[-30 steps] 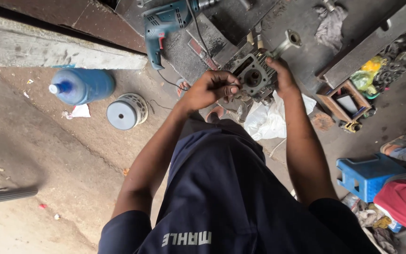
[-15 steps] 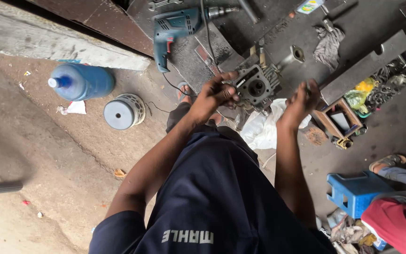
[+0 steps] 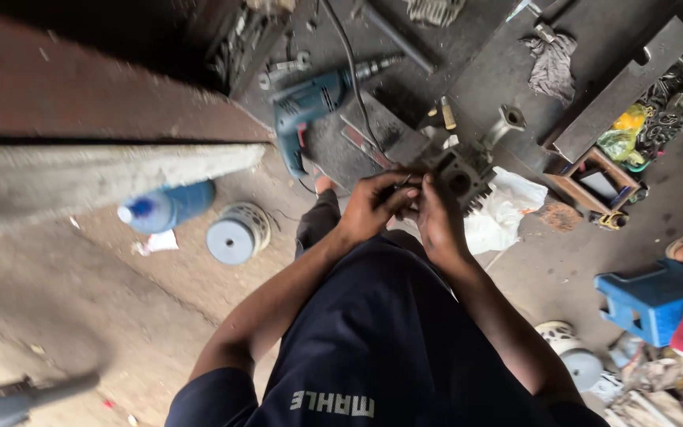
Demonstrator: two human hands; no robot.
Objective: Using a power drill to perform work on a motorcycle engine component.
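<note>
My left hand (image 3: pixel 371 207) is closed around a thin dark tool (image 3: pixel 401 184) just in front of my knees. My right hand (image 3: pixel 439 219) is pressed against it from the right, fingertips meeting at the tool. The back of the hand hides its grip. Just beyond both hands a grey metal engine part (image 3: pixel 466 170) with a round bore rests on a dark metal plate (image 3: pixel 373 130). A white cloth (image 3: pixel 503 213) lies under and to the right of the part.
A blue power drill (image 3: pixel 310 107) lies on the plate with its cord trailing. A blue bottle (image 3: pixel 169 208) and a round spool (image 3: pixel 235 236) are on the concrete at left. At right are a grey rag (image 3: pixel 553 67), a small wooden tray (image 3: pixel 594 182) and a blue stool (image 3: pixel 654 296).
My right hand, out to the right half a second ago, has come back beside my left hand at the engine part. The view has shifted.
</note>
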